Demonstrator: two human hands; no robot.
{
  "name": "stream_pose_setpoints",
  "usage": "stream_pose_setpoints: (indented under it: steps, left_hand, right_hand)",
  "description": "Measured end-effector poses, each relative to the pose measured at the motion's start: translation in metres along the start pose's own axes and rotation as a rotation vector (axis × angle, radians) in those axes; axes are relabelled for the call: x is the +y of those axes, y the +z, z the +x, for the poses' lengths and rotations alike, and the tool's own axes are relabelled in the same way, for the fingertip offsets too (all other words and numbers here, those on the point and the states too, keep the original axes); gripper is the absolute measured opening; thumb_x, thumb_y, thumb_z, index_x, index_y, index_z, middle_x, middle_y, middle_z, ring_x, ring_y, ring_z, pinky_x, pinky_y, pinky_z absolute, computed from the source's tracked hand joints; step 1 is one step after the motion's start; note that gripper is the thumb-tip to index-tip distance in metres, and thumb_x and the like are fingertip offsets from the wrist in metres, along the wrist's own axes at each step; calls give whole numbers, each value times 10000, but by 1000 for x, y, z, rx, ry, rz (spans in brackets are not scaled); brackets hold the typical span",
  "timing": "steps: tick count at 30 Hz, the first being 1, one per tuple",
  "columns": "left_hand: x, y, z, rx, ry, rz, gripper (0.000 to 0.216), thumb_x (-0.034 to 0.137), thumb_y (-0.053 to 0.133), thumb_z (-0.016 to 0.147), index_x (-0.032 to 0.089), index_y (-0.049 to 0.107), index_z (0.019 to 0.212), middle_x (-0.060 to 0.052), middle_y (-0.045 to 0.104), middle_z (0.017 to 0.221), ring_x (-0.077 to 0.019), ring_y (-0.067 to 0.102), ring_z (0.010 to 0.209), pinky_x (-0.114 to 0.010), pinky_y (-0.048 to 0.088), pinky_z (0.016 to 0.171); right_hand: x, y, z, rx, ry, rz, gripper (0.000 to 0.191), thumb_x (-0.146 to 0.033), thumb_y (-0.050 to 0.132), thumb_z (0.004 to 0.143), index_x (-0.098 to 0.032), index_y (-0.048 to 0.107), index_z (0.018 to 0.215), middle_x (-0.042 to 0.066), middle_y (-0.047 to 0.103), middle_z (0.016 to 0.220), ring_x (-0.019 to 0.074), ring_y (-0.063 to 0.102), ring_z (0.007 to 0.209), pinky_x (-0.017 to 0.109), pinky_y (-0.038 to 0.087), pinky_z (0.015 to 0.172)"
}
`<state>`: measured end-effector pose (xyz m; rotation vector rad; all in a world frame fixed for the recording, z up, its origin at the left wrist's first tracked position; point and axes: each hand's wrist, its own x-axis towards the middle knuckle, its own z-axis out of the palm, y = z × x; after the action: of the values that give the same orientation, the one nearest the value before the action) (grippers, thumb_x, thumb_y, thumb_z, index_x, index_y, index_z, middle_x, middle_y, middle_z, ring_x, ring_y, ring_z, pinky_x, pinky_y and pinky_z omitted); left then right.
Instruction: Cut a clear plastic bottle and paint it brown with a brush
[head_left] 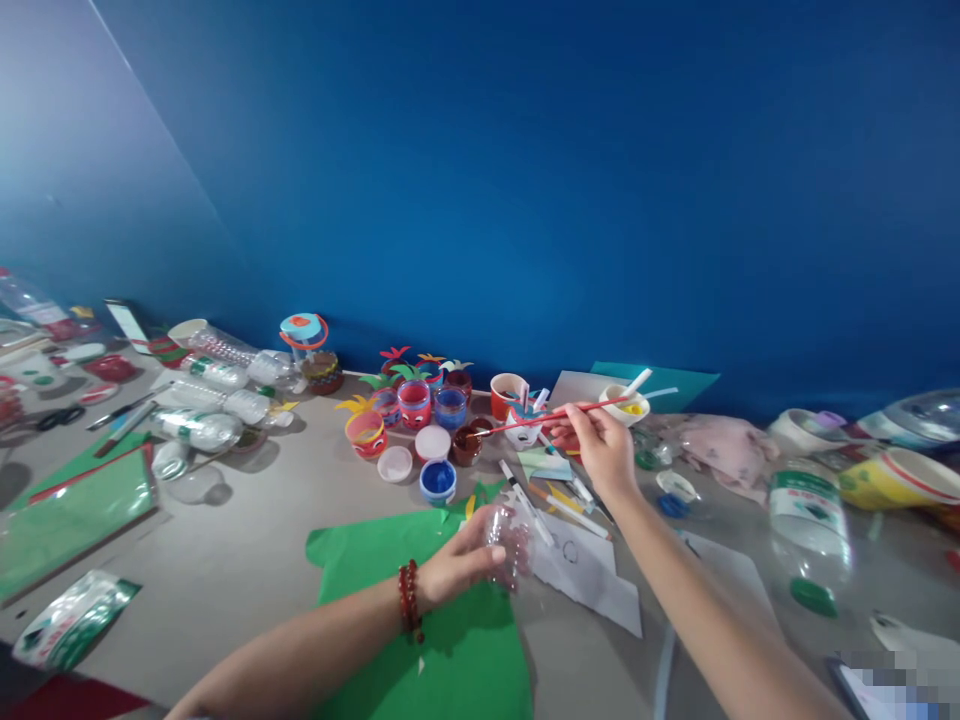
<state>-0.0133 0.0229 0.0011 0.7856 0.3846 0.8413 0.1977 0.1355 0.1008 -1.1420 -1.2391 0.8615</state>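
Observation:
My left hand (463, 562), with a beaded bracelet at the wrist, is closed around a clear plastic bottle piece (511, 548) above a green paper sheet (420, 640). My right hand (598, 445) pinches a thin red paintbrush (536, 420). The brush tip reaches a small jar of dark brown paint (466, 446). Close to that jar stand a tub of blue paint (438, 482), a white lid (395, 464) and several decorated cups with paper leaves, such as an orange-red one (365, 434).
Several clear bottles (199, 428) lie to the left, near a green packet (75, 515). Markers (527, 503) and cut white paper (592, 570) lie by my hands. On the right are a large bottle (810, 540), a pink cloth (724, 447) and a yellow cup (900, 478). A blue wall (480, 180) rises behind.

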Motion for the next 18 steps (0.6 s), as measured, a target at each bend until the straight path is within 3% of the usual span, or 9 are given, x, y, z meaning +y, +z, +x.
stream_pose_setpoints:
  steps: [8, 18]
  left_hand:
    - [0, -1, 1, 17, -12, -64, 579, 416, 727, 847, 266, 474, 1346, -113, 683, 1099, -252, 705, 934, -382, 527, 761]
    - [-3, -4, 0, 13, 3, -52, 537, 381, 696, 876, 264, 466, 1346, -139, 680, 1161, -264, 703, 938, -416, 527, 777]
  right_hand:
    - [10, -3, 0, 59, 80, 57, 349, -546, 709, 794, -197, 699, 793, 96, 787, 738, 246, 724, 559, 345, 615, 469]
    - [22, -5, -7, 36, 87, 86, 360, -553, 736, 766, -200, 709, 831, 101, 796, 798, 270, 751, 667, 329, 617, 489]
